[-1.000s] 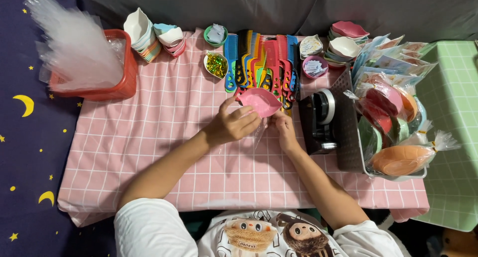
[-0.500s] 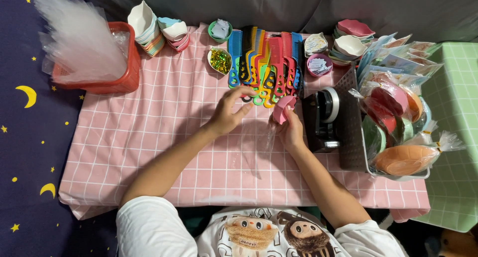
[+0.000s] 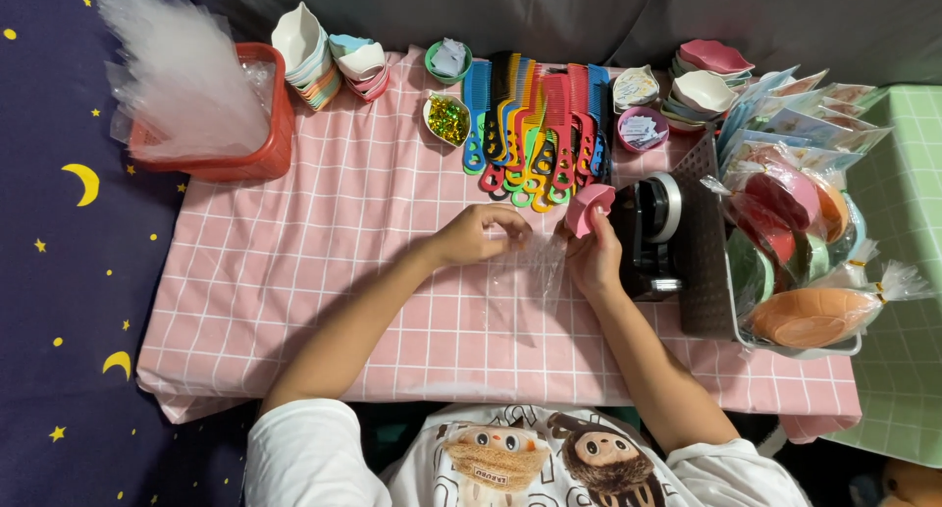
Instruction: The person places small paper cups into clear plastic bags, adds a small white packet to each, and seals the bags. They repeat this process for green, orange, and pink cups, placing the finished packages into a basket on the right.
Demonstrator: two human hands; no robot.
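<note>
As we look down over the pink checked tablecloth [image 3: 324, 242], we log the following.

Right hand: our right hand [image 3: 596, 257] grips a small pink dish [image 3: 590, 208], tilted on edge just beside the comb row, fingers clenched round its lower rim.

Left hand: our left hand [image 3: 481, 234] pinches the top of a clear plastic bag [image 3: 530, 266]; fingertips closed on the film, seemingly to hold its mouth up and apart.

Bag: it lies on the cloth between both hands, slack and see-through, its edges hard to trace.

Dish position: above the bag's upper right corner, near it; whether they touch, we cannot tell.

Combs: a fan of coloured combs [image 3: 535, 124] lies flat at the far edge, handles toward us, within easy reach.

Tape dispenser: a black tape dispenser [image 3: 655, 232] stands just right of the right hand, close for one-handed use.

Basket: a grey basket [image 3: 706, 271] at the right holds wrapped dishes, bagged and tied.

Red bin: a red bin [image 3: 250, 144] at far left holds a sheaf of clear bags, upright for pulling singly.

Spare dishes: stacks of small dishes [image 3: 329, 60] sit along the back.
</note>
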